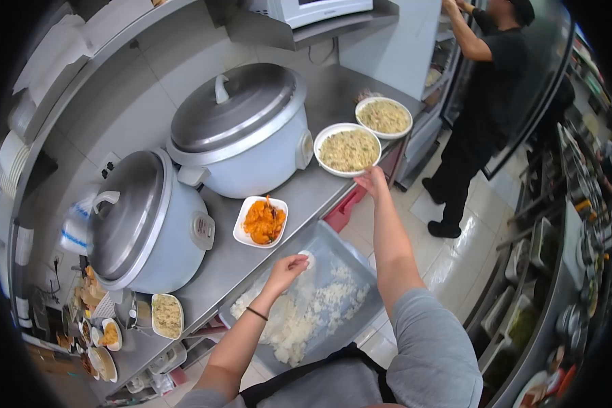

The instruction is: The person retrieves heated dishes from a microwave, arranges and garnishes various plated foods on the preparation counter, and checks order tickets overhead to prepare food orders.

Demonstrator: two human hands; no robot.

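My right hand reaches out to the near rim of a white bowl of yellowish fried rice, its fingers against the edge. Behind that bowl stands a second bowl of similar food. Over a grey plastic tub, my left hand is closed on a small white round dish, partly hidden by the fingers. Loose white rice lies in the tub below. A square white bowl of orange food sits on the counter near my left hand.
Two large rice cookers, one nearer and one farther, line the steel counter. A bowl of rice and several small dishes stand at left. A person in black is by an open fridge. Shelving runs along the right.
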